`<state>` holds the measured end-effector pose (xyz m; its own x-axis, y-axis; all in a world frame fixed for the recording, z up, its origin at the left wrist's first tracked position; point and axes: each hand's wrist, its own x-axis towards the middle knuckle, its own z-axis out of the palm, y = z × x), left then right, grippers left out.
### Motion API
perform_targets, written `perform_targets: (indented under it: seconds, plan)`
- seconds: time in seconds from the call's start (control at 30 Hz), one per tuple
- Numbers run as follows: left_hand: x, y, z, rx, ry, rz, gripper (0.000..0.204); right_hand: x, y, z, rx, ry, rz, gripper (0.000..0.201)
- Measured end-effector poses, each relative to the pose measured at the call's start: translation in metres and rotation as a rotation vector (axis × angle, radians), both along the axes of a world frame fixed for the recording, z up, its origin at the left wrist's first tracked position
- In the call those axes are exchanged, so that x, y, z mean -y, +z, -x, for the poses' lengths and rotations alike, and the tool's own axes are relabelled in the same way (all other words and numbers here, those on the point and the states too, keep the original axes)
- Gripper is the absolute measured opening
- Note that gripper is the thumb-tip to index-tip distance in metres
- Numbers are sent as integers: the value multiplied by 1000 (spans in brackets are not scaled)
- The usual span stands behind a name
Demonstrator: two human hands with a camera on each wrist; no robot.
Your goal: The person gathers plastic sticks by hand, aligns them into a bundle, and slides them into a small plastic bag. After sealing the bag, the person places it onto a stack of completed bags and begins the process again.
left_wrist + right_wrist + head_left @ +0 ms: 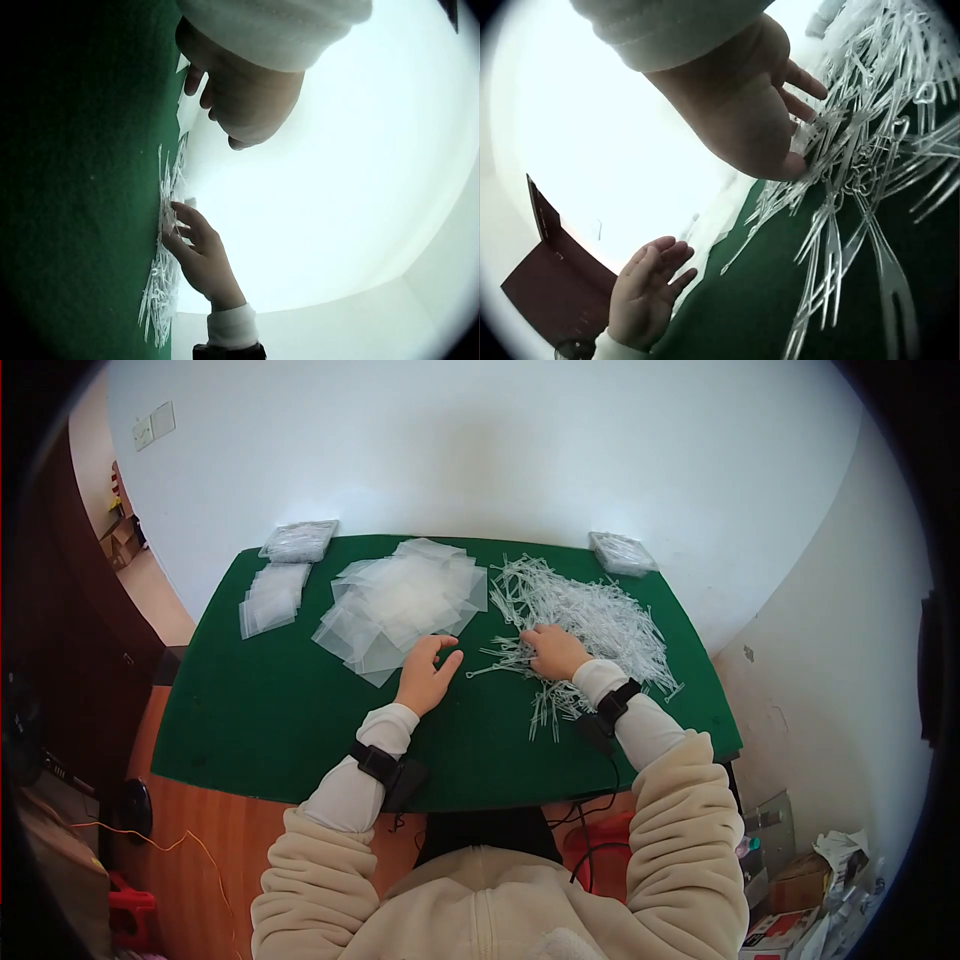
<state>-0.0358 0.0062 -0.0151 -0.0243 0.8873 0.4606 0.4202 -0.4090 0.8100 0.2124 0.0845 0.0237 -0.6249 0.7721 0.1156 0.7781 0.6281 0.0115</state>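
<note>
Clear plastic two-pronged forks with looped ends lie in a large pile (600, 620) on the table's right half. My right hand (557, 652) reaches into the pile's near left edge; its fingertips touch the forks (832, 255), thumb and fingers apart in the right wrist view. Whether it holds a fork, I cannot tell. My left hand (428, 677) hovers over the green tabletop, thumb and fingers spread, with nothing between them. Just beyond it lies a spread heap of clear plastic bags (400, 600). The left wrist view shows my left hand (251, 97) with my right hand (206, 262) among the forks.
A row of overlapping small bags (272, 600) lies on the left of the green table (250, 720). Filled packs (300, 541) stand at the back left corner, and more packs (622, 553) at the back right. A white wall (480, 450) borders the table's far edge.
</note>
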Motion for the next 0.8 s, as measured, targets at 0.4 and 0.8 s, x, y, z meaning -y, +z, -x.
perform_targets:
  seconds: [0.4, 0.8]
  plan:
    - [2, 1, 0, -80, 0, 45, 23, 37, 11, 12, -193, 10, 95, 19]
    - [1, -1, -2, -37, -13, -21, 21, 40, -24, 42, -391, -52, -184, 12]
